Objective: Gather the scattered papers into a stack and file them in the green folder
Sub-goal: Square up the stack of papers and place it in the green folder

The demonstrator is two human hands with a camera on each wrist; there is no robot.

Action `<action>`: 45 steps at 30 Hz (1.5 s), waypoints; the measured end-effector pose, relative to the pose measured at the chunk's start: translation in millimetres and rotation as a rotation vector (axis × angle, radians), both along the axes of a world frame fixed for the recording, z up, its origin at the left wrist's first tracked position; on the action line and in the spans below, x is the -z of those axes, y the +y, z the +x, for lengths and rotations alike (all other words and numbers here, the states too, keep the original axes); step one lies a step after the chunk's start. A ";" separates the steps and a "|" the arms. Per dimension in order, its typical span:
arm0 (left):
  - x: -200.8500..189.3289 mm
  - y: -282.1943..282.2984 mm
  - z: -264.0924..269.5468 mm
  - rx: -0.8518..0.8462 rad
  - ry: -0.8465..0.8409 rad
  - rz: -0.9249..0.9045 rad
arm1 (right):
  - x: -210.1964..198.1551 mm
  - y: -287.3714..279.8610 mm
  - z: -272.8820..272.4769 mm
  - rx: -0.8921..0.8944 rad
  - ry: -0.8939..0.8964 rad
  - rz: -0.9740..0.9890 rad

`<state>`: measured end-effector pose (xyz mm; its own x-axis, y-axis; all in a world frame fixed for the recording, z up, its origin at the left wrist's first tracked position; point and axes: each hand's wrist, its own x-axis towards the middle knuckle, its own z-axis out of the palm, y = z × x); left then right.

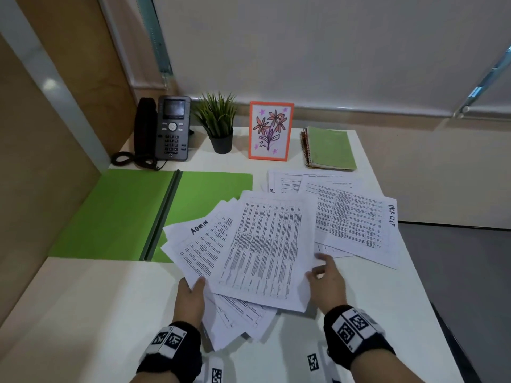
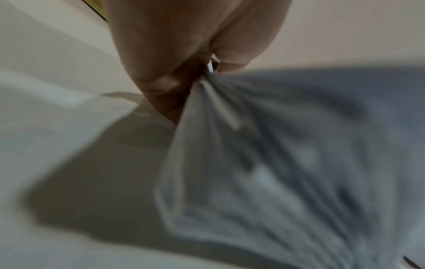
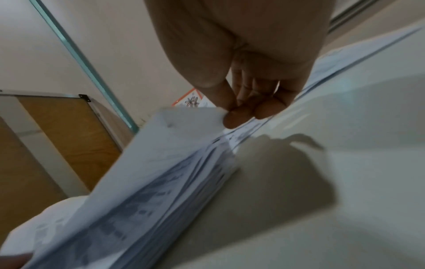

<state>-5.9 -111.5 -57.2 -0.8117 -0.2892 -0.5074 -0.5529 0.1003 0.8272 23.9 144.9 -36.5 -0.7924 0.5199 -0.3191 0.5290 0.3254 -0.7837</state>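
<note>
The green folder lies open on the white desk, left of centre. A fanned bundle of printed papers is lifted over the desk's front, partly above the folder's right flap. My left hand grips the bundle's lower left corner; the blurred left wrist view shows the left hand pinching the papers. My right hand pinches the right edge of the top sheet. In the right wrist view the right hand has thumb and fingers closed on the paper's corner. More loose sheets lie spread at the right.
Along the back stand a desk phone, a small potted plant, a framed flower drawing and a green spiral notebook. A wooden partition walls the left side. The desk's right edge drops to grey floor.
</note>
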 end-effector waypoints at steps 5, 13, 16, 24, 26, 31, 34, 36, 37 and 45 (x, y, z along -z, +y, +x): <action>4.6 -3.4 -3.7 0.031 -0.033 -0.029 | -5.6 27.2 -9.5 0.025 0.027 0.101; 0.3 -9.9 -6.4 0.029 -0.072 0.049 | -25.8 27.0 -59.6 -0.385 -0.049 0.188; -2.5 -7.0 -3.8 0.024 -0.082 0.076 | -27.5 4.4 -70.3 -0.466 -0.020 0.213; 6.3 -9.7 0.7 0.082 0.013 -0.016 | -12.3 -35.5 -83.7 -0.582 -0.082 0.549; 1.3 -8.4 0.5 0.067 0.034 0.002 | -10.2 -36.6 -82.2 -0.546 -0.095 0.461; -43.8 -7.1 -5.1 0.089 0.220 0.128 | -38.2 -23.8 -80.4 -0.417 0.021 0.021; -73.3 -6.9 -13.8 0.134 0.315 0.185 | -60.7 -9.1 -80.1 -0.333 0.095 -0.263; -89.5 -2.5 -19.3 0.181 0.378 0.200 | -74.9 -3.7 -78.6 -0.327 0.181 -0.359; -96.3 1.6 -21.0 0.190 0.409 0.206 | -81.2 -3.3 -75.8 -0.296 0.249 -0.399; -129.1 42.9 -10.9 0.053 0.627 0.245 | -99.7 -49.1 -18.2 0.090 0.802 -0.394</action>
